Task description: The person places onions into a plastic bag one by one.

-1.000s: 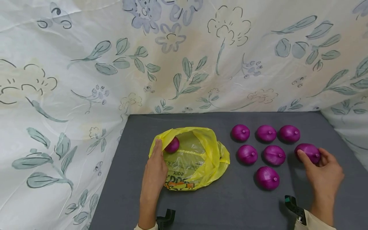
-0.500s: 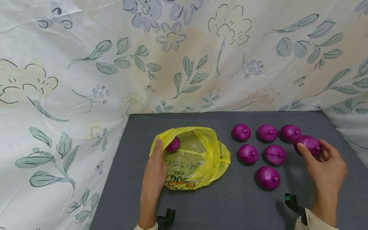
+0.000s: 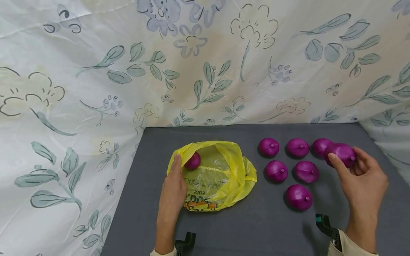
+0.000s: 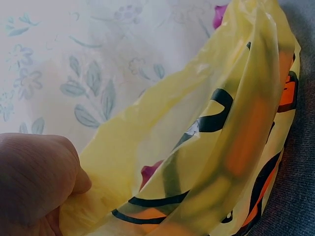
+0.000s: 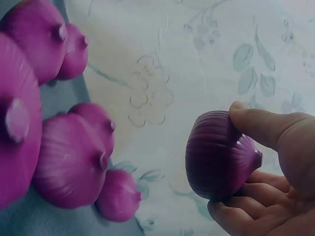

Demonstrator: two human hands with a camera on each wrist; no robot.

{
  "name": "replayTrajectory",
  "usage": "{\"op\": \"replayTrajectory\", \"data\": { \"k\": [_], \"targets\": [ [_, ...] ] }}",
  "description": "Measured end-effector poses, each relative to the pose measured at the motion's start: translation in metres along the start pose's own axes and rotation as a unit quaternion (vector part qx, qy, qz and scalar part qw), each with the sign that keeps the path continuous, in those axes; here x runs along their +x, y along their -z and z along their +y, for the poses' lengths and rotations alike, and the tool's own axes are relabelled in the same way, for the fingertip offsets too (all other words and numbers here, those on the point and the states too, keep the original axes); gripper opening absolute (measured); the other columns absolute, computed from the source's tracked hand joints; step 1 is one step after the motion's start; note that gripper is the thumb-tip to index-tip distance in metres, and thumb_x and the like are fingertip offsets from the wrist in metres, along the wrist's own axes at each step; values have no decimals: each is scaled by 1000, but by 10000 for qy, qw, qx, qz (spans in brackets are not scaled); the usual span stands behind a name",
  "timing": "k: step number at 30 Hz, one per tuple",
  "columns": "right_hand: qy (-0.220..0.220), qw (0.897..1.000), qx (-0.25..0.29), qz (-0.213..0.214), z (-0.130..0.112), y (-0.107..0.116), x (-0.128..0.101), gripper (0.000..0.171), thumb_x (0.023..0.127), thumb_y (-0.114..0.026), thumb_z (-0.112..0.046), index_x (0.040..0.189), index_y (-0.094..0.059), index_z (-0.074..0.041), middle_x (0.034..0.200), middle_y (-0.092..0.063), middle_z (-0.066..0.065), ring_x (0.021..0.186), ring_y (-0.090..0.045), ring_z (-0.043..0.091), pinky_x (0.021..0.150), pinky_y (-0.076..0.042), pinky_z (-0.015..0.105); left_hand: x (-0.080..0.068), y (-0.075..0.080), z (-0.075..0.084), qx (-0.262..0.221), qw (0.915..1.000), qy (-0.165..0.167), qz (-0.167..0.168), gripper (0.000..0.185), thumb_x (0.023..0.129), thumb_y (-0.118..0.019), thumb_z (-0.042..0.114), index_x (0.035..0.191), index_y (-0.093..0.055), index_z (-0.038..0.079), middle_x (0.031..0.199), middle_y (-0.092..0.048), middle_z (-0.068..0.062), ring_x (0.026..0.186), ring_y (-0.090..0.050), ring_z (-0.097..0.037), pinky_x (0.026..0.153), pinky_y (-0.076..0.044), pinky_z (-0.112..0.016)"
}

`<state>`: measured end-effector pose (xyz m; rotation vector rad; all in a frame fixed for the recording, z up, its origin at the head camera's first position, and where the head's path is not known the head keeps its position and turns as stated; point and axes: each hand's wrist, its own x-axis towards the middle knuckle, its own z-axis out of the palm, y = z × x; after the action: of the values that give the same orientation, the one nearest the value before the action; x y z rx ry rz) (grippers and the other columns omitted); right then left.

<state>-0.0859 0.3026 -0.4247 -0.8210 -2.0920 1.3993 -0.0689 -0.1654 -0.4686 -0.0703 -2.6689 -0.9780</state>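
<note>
A red onion [image 3: 341, 155] is held off the table by my right hand [image 3: 365, 181], between thumb and fingers. The right wrist view shows this same onion [image 5: 216, 155] with its stem end toward the palm. My left hand [image 3: 173, 192] pinches the left rim of a yellow plastic bag [image 3: 238, 177], whose mouth faces me. Inside the bag, near those fingers, lies one red onion [image 3: 193, 161]. Thin yellow plastic [image 4: 113, 162] sits between thumb and fingers in the left wrist view, with part of the thumb [image 4: 64, 167] showing.
Several red onions stand in loose rows right of the bag, among them a front one [image 3: 298, 197] and a back left one [image 3: 268, 147]. They rest on a dark grey tabletop [image 3: 237, 231]. A floral cloth [image 3: 205, 89] hangs behind and at both sides.
My right hand has lifted the onion up and slightly left, so it now overlaps the back right onion in the head view. My left hand and the bag have stayed put.
</note>
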Motion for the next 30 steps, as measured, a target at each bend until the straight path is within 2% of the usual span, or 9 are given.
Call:
{"op": "replayTrajectory", "data": {
  "k": [2, 4, 7, 9, 15, 17, 19, 23, 30],
  "targets": [
    [59, 9999, 122, -6, -4, -1, -3, 74, 90, -87, -30, 156, -55, -26, 158, -51, 3, 141, -52, 9, 112, -39, 23, 0, 0, 1, -29, 10000, -2, -21, 56, 112, -44, 3, 167, -31, 5, 170, -35, -14, 77, -66, -38, 63, -46, -42],
    [168, 9997, 147, -36, -9, -2, -5, 74, 89, -88, -29, 155, -56, -25, 157, -53, 3, 139, -53, 8, 111, -40, 22, 1, -1, 1, -26, 10000, -45, -1, 56, 112, -45, 3, 167, -32, 5, 170, -35, -15, 93, -68, -42, 67, -47, -42],
    [334, 9993, 148, -100, -16, -4, -9, 73, 87, -90, -28, 153, -59, -26, 154, -56, 3, 136, -57, 7, 108, -42, 19, 1, -2, 1, -56, 10000, -47, -21, 57, 112, -46, 3, 167, -31, 6, 170, -35, -15, 101, -68, -44, 69, -50, -45],
    [443, 9988, 127, -163, -21, -7, -10, 72, 86, -90, -28, 152, -60, -26, 153, -57, 4, 135, -58, 6, 105, -44, 17, 1, -2, 1, -29, 10000, -68, 0, 57, 112, -46, 2, 167, -32, 5, 169, -36, -15, 115, -65, -46, 74, -52, -46],
    [678, 9965, 225, -434, -33, -16, -16, 71, 85, -92, -26, 150, -63, -25, 150, -60, 4, 133, -61, 8, 98, -46, 12, 1, -2, 2, 8, 10000, -56, -15, 56, 112, -44, 3, 167, -32, 6, 170, -35, -15, 88, -66, -40, 65, -46, -42],
    [785, 9954, 221, -500, -37, -19, -20, 70, 85, -92, -26, 149, -63, -25, 150, -61, 4, 132, -62, 9, 97, -47, 12, 1, -2, 2, 22, 10000, -78, -7, 57, 112, -45, 3, 167, -32, 6, 170, -35, -15, 91, -67, -40, 66, -48, -42],
    [867, 9943, 224, -582, -42, -22, -24, 70, 86, -92, -27, 149, -63, -25, 149, -61, 3, 132, -62, 9, 97, -47, 13, 1, -2, 2, 22, 10000, -92, -8, 57, 111, -45, 2, 167, -32, 6, 170, -35, -15, 84, -66, -36, 63, -46, -41],
    [1018, 9916, 279, -751, -50, -29, -30, 68, 86, -91, -29, 148, -64, -27, 149, -63, 2, 132, -63, 10, 98, -48, 15, 1, -2, 2, -9, 9999, -119, -27, 57, 111, -45, 1, 167, -31, 5, 170, -35, -15, 55, -48, -22, 54, -35, -36],
    [1458, 9831, 352, -1051, -58, -47, -43, 67, 87, -91, -26, 148, -64, -24, 147, -63, 3, 132, -63, 12, 98, -49, 15, 1, -3, 3, 53, 9998, -174, 24, 58, 110, -48, -1, 166, -32, 4, 170, -36, -16, 57, -47, -17, 56, -36, -33]
  ]
}}
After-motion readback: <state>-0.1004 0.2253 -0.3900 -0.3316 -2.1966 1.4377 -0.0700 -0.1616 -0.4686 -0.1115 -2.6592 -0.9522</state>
